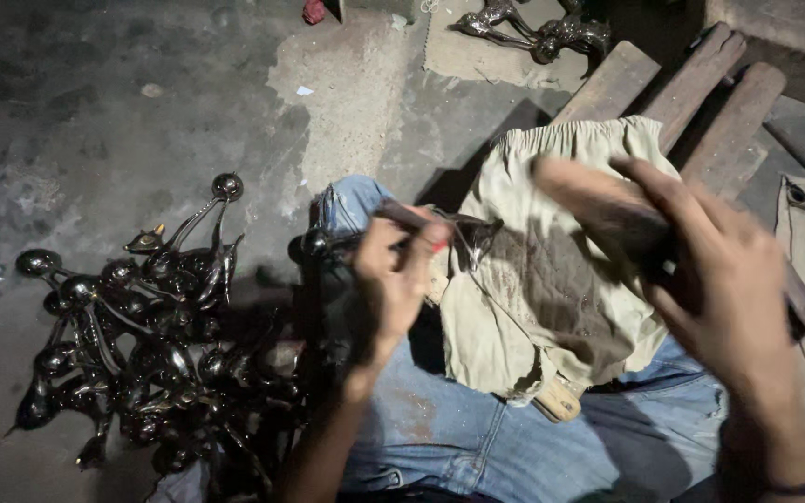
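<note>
left hand (393, 270): clamped on dark metal figurine (328, 244), stiff, heavy-looking, spindly; grip its body
right hand (701, 261): at 3 o'clock, closed around blurred tool (607, 210)

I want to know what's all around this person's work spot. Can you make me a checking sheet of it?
Surface: khaki cloth spread over the person's lap in blue jeans.
Job's things: a small dark metal figurine held at the knee; a dark, blurred tool.
Clutter: heap of shiny dark metal figurines on the concrete floor; two more figurines at the top.
Hands: left hand grips the small figurine; right hand grips the tool, blurred.
Cables: nothing seen.
Surroundings: wooden planks beyond the lap; dim light.
</note>
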{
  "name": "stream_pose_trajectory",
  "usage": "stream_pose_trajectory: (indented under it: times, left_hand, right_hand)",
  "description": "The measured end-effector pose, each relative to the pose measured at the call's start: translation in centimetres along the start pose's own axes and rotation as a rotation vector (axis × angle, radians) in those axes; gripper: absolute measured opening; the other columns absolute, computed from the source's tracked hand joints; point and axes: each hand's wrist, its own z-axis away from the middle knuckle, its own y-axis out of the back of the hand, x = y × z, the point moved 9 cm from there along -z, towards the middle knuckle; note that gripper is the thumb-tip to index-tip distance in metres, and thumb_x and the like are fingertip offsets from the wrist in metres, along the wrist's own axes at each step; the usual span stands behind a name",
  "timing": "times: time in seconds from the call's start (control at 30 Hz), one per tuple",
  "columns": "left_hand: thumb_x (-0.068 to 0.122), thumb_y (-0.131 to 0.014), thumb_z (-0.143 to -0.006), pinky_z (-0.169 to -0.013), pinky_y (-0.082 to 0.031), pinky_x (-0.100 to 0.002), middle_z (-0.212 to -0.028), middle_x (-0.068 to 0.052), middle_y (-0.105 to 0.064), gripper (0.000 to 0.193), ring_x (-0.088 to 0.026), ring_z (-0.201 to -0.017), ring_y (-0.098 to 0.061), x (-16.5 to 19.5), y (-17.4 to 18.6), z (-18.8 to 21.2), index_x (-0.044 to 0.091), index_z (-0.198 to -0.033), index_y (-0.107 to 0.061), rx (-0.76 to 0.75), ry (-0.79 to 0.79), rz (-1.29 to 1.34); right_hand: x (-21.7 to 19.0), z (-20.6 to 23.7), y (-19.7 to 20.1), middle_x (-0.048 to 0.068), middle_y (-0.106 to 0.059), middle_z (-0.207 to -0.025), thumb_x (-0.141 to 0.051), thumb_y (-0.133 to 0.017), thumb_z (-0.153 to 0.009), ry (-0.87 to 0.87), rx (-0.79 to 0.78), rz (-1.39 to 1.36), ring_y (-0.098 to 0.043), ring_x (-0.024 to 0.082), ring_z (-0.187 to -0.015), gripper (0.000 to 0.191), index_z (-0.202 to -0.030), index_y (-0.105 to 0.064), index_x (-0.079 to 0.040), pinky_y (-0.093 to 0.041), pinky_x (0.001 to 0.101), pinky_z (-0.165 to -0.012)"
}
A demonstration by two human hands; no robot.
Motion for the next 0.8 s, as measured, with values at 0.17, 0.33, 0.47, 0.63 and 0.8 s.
stream_pose_trajectory:
  times: [0.17, 0.33, 0.47, 0.63, 0.8]
  left_hand:
    - [0.007, -0.061, -0.106, -0.090, -0.058, -0.030, -0.103, -0.012, -0.071, 0.011, -0.014, -0.098, -0.069, 1.2, 1.7, -1.1, 0.000, -0.114, -0.058, -0.051, -0.129, 0.140]
    - [0.022, -0.063, -0.105, -0.084, -0.059, -0.033, -0.101, -0.011, -0.073, 0.020, -0.022, -0.093, -0.074, 2.4, 1.2, -1.1, 0.004, -0.112, -0.058, -0.058, -0.295, -0.239]
    - [0.050, -0.086, -0.080, -0.077, -0.054, -0.044, -0.090, -0.016, -0.069, 0.066, -0.034, -0.085, -0.070, 0.9, -0.4, -0.9, 0.000, -0.111, -0.057, -0.118, -0.108, -0.718]
    - [0.044, -0.089, -0.071, -0.104, -0.043, -0.048, -0.124, -0.023, -0.065, 0.082, -0.039, -0.121, -0.058, 3.0, -1.6, -0.7, -0.001, -0.129, -0.054, -0.070, -0.326, -0.622]
    - [0.045, -0.088, -0.066, -0.110, -0.037, -0.052, -0.138, -0.028, -0.056, 0.096, -0.041, -0.138, -0.046, 2.0, -2.4, -0.9, -0.001, -0.140, -0.047, -0.111, -0.336, -0.669]
  right_hand:
    - [0.6, 2.8, -5.5, 0.014, -0.076, -0.088, -0.020, -0.086, -0.072, -0.407, -0.062, -0.529, -0.073, 0.022, -0.071, 0.058, -0.122, -0.064, -0.002, -0.057, 0.0365, -0.065]
    - [-1.1, 2.6, -10.1, 0.018, -0.071, -0.073, -0.027, -0.091, -0.070, -0.484, -0.258, -0.544, -0.063, 0.025, -0.057, 0.050, -0.105, -0.068, -0.001, -0.051, 0.0381, -0.058]
    - [-2.4, -0.8, -8.6, 0.020, -0.068, -0.078, -0.023, -0.090, -0.070, -0.308, -0.103, -0.606, -0.063, 0.021, -0.061, 0.055, -0.112, -0.065, 0.002, -0.051, 0.0364, -0.059]
    - [-0.7, -1.5, -9.1, 0.019, -0.072, -0.082, -0.022, -0.087, -0.072, -0.415, -0.112, -0.607, -0.065, 0.023, -0.069, 0.056, -0.118, -0.065, 0.000, -0.052, 0.0367, -0.066]
    - [-1.4, -1.2, -11.0, 0.021, -0.073, -0.088, -0.027, -0.093, -0.066, -0.322, -0.233, -0.576, -0.071, 0.024, -0.076, 0.062, -0.115, -0.066, 0.001, -0.054, 0.0375, -0.071]
